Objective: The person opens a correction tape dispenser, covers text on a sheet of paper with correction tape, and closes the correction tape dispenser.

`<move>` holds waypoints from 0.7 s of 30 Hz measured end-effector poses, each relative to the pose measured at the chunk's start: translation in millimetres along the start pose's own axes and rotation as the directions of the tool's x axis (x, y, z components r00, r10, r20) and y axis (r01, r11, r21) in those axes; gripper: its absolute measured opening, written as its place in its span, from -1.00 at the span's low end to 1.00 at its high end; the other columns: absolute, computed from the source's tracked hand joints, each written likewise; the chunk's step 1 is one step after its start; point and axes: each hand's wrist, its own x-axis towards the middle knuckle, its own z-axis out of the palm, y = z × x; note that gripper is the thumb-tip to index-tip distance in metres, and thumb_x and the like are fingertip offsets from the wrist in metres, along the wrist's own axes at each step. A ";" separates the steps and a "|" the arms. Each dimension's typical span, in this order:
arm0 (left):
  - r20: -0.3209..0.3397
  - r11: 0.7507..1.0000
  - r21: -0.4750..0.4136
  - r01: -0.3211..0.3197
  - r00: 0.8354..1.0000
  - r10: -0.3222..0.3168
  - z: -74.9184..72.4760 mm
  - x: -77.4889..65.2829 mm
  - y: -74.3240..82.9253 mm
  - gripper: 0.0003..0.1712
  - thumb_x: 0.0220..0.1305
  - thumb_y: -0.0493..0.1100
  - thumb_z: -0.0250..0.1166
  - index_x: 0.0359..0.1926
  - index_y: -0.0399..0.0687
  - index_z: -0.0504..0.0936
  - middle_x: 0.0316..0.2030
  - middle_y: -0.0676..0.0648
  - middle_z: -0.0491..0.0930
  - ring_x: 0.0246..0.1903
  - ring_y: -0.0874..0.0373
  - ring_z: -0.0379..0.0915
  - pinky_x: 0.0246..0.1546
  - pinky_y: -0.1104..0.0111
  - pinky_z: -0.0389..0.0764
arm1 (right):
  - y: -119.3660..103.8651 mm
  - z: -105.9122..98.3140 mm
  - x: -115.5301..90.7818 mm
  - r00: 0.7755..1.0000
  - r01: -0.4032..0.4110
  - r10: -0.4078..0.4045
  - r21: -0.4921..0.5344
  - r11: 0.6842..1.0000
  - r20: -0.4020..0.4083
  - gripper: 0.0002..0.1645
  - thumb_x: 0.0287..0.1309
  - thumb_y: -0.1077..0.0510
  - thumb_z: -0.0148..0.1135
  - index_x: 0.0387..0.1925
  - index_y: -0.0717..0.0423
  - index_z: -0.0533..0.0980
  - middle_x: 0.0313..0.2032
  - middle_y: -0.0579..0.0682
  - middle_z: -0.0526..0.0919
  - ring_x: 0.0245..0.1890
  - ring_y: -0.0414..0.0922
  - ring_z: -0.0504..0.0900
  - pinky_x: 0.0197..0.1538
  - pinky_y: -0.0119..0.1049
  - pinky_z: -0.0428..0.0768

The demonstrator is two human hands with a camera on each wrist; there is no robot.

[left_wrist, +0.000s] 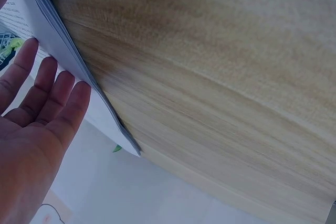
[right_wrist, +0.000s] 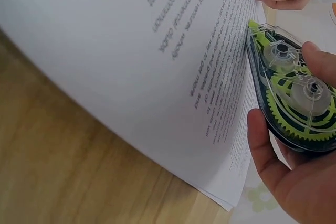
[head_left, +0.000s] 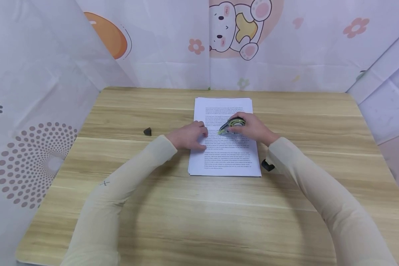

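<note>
A stack of printed paper (head_left: 226, 162) lies on the wooden table. Over its middle, my right hand (head_left: 252, 127) holds a correction tape dispenser (head_left: 231, 125) between thumb and fingers, its green tip pointing left at the printed lines. The right wrist view shows the dispenser's clear case (right_wrist: 294, 87) with green gears and two white reels. My left hand (head_left: 191, 136) rests at the sheet's left edge, fingers loosely bent and holding nothing. In the left wrist view its fingertips (left_wrist: 79, 94) are on the top sheet, near the edge of the stack.
A small dark piece (head_left: 147, 131) appears left of the paper. Another black object (head_left: 268, 165) shows by the right sleeve, partly hidden. A printed curtain (head_left: 173, 70) hangs behind the table's back edge, and more fabric hangs at both sides.
</note>
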 end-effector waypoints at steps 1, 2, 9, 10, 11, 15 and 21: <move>0.002 1.000 -0.001 0.003 1.000 -0.003 0.1 0.1 0.0 -0.52 0.05 0.05 0.29 -0.05 -0.13 0.55 -0.07 -0.08 0.44 -0.08 0.07 0.31 0.05 0.26 0.40 | -0.2 -0.4 -0.1 1.000 0.006 -0.006 -0.006 1.000 0.003 -0.55 0.10 -0.05 0.28 0.03 -0.09 0.45 0.08 0.01 0.47 -0.01 0.01 0.42 0.06 -0.08 0.38; 0.004 1.000 -0.002 0.006 1.000 -0.006 0.0 0.1 0.1 -0.52 0.05 0.05 0.29 -0.05 -0.13 0.55 -0.07 -0.08 0.44 -0.08 0.07 0.31 0.05 0.26 0.40 | -0.6 -0.6 -0.2 1.000 0.010 -0.010 -0.012 1.000 0.005 -0.56 0.11 -0.05 0.28 0.03 -0.09 0.46 0.09 0.01 0.47 -0.01 0.01 0.42 0.07 -0.07 0.38; 0.005 1.000 -0.010 0.013 1.000 -0.013 0.0 0.4 0.5 -0.51 0.05 0.05 0.30 -0.04 -0.12 0.54 -0.06 -0.08 0.43 -0.07 0.07 0.31 0.07 0.26 0.40 | -4.8 -1.3 2.0 0.998 0.056 -0.055 -0.058 0.997 0.020 -0.62 0.11 -0.03 0.28 -0.02 -0.09 0.48 0.05 0.00 0.50 0.00 0.00 0.44 0.10 -0.05 0.40; 0.004 1.000 -0.013 0.012 1.000 -0.012 0.0 0.4 0.5 -0.51 0.05 0.05 0.30 -0.04 -0.13 0.55 -0.06 -0.08 0.43 -0.06 0.07 0.31 0.07 0.26 0.40 | -5.9 -1.4 2.1 0.998 0.066 -0.065 -0.067 0.996 0.020 -0.63 0.11 -0.02 0.28 -0.03 -0.08 0.48 0.04 0.01 0.51 -0.01 0.00 0.45 0.10 -0.05 0.40; 0.003 1.000 -0.014 0.011 1.000 -0.011 0.1 0.4 0.3 -0.51 0.05 0.05 0.30 -0.04 -0.13 0.55 -0.06 -0.08 0.43 -0.06 0.07 0.31 0.07 0.26 0.40 | -7.0 -1.6 2.3 0.997 0.077 -0.076 -0.076 0.994 0.022 -0.64 0.11 0.00 0.28 -0.04 -0.07 0.48 0.03 0.02 0.52 -0.01 0.00 0.45 0.10 -0.05 0.40; -0.001 1.000 -0.014 0.009 1.000 -0.009 0.4 0.6 -0.1 -0.51 0.05 0.05 0.30 -0.05 -0.13 0.55 -0.06 -0.08 0.44 -0.06 0.07 0.31 0.07 0.26 0.40 | -11.1 -2.9 3.4 0.994 0.110 -0.106 -0.125 0.986 0.038 -0.65 0.12 0.03 0.28 -0.05 -0.04 0.47 0.01 0.05 0.53 -0.03 0.01 0.46 0.08 -0.05 0.41; 0.005 1.000 -0.002 0.010 1.000 -0.010 0.5 0.8 -0.4 -0.50 0.05 0.06 0.30 -0.04 -0.12 0.54 -0.06 -0.09 0.43 -0.07 0.06 0.31 0.06 0.26 0.40 | -16.5 -5.1 5.9 0.991 0.130 -0.120 -0.187 0.974 0.067 -0.63 0.11 0.03 0.28 -0.05 0.01 0.46 -0.01 0.07 0.54 -0.05 0.00 0.46 0.07 -0.07 0.40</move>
